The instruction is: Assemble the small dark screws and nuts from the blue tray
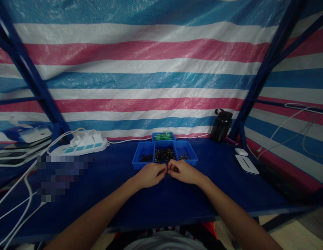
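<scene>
My left hand (151, 174) and my right hand (184, 171) meet fingertip to fingertip just in front of the blue bins. Both are closed in a pinch, and a small dark piece seems to sit between them, too small to name. Behind my hands, the middle blue bin (164, 143) holds a heap of small black and shiny parts (164, 155). Dark parts (146, 158) lie in the left bin (137, 152). A few metallic pieces (185, 156) lie in the right bin (193, 152). Green items (163, 135) fill a smaller bin at the back.
A white power strip (80, 147) with plugs and cables stands at the left of the blue table (166, 205). At the back right is a dark bottle (221, 125). Nearer lie a white case (241, 151) and a white flat box (247, 164). Striped sheeting closes off the back.
</scene>
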Demonstrator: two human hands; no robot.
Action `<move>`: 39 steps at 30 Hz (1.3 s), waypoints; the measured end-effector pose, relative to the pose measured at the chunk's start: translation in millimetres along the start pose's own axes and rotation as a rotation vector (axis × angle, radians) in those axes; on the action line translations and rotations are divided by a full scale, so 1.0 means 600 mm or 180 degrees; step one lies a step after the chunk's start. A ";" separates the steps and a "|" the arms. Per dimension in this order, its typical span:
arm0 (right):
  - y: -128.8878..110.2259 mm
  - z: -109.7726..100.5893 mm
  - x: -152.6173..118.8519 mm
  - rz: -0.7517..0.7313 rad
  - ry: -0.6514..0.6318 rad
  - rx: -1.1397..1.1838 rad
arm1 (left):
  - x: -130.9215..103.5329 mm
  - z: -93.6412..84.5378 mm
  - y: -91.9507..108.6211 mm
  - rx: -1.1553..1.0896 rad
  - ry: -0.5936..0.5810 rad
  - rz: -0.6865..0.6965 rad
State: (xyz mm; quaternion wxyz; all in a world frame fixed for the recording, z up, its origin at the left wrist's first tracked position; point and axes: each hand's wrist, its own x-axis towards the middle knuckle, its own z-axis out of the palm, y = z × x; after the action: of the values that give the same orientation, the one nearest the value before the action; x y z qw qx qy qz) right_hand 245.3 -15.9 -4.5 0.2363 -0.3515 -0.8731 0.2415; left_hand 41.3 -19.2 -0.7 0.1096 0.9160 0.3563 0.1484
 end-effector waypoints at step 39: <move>-0.006 0.002 0.002 -0.0042 0.0117 -0.0175 | 0.001 0.003 -0.004 0.0057 -0.0115 0.0003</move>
State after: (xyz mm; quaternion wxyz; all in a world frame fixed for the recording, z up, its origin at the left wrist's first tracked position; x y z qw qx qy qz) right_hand 242.0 -17.9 -2.7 0.2442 -0.3565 -0.8772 0.2094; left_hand 41.0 -17.4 -3.2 0.1078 0.9196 0.3551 0.1286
